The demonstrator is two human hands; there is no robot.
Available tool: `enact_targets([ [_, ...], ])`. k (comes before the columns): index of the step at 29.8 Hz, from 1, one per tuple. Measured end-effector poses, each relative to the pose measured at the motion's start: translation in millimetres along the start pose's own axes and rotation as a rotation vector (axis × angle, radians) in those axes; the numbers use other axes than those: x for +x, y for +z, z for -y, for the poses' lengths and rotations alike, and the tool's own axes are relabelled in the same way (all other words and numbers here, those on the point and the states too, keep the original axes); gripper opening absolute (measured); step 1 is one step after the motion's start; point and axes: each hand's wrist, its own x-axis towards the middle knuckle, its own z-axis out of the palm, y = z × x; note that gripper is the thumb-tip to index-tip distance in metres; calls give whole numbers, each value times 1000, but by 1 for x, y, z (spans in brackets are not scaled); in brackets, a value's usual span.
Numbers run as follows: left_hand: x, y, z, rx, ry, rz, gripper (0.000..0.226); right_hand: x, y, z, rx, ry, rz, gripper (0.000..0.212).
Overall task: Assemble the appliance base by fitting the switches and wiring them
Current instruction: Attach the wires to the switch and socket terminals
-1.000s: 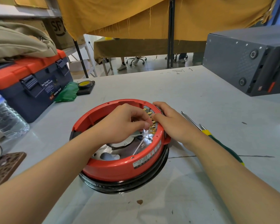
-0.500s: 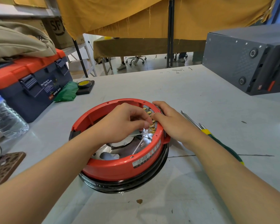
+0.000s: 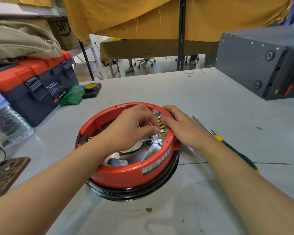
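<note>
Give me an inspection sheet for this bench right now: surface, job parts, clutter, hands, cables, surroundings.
Surface: pale grey table, scuffed, small stains.
Job's things: round red plastic appliance base on a black ring; row of brass switch terminals inside its right rim.
Clutter: green-handled screwdriver, blue and orange toolbox, clear water bottle, yellow tape roll.
Hands: left hand pinches a thin white wire; right hand rests on the rim.
Cables: only that wire.
Surroundings: grey metal case, mustard cloth.

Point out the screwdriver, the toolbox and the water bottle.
screwdriver (image 3: 204,126): head view, on its metal shaft.
toolbox (image 3: 32,68): head view, on its orange lid.
water bottle (image 3: 8,122): head view, on its clear ribbed side.
</note>
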Motion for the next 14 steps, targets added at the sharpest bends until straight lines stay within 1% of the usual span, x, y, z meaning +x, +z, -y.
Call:
enact_targets([
  [2,-1,0,0,54,9,-2,5,0,0,0,0,-1,2,37],
  [6,-1,0,-3,72,29,3,8,0,0,0,9,-1,8,37],
  [12,-4,-3,-4,21,41,47,6,-1,0,1,16,-9,12,35],
  [14,-4,-3,-4,18,40,46,10,-1,0,1,14,-9,14,35],
])
